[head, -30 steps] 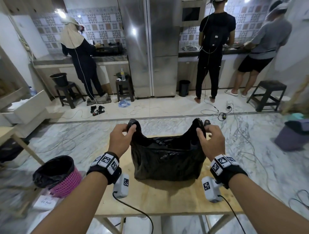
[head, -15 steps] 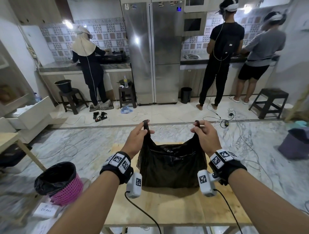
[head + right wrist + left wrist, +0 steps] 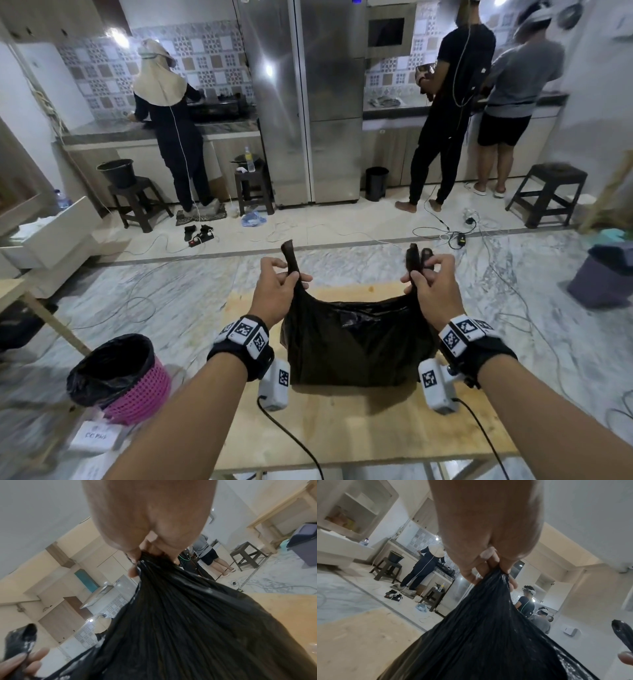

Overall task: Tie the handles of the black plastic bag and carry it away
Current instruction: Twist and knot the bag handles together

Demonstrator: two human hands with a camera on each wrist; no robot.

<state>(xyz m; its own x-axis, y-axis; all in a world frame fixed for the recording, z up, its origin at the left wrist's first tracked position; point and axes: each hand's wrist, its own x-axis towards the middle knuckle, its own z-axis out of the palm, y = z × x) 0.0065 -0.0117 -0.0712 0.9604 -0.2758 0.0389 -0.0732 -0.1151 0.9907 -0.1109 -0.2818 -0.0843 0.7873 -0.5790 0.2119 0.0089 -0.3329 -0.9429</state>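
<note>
A black plastic bag (image 3: 356, 342) stands on a light wooden table (image 3: 359, 421) between my two hands. My left hand (image 3: 277, 287) pinches the bag's left handle (image 3: 290, 255), whose tip sticks up above the fingers. My right hand (image 3: 428, 284) grips the right handle (image 3: 416, 257), also poking upward. Both handles are pulled up and gathered into narrow strips, held apart. The left wrist view shows my fingers (image 3: 481, 566) bunching the stretched black film (image 3: 488, 628). The right wrist view shows my right-hand fingers (image 3: 137, 555) closed on the bag (image 3: 188, 622).
A pink basket bin (image 3: 120, 377) lined with black plastic stands at the table's left. A grey bin (image 3: 606, 274) sits on the floor at right. Cables run across the marble floor (image 3: 171, 298). Three people work at the kitchen counters far behind, near dark stools (image 3: 548, 192).
Both hands have pulled the handles upward and gathered them into tight strips, and moved slightly closer together. The bag's mouth has narrowed and its sides are drawn taut.
</note>
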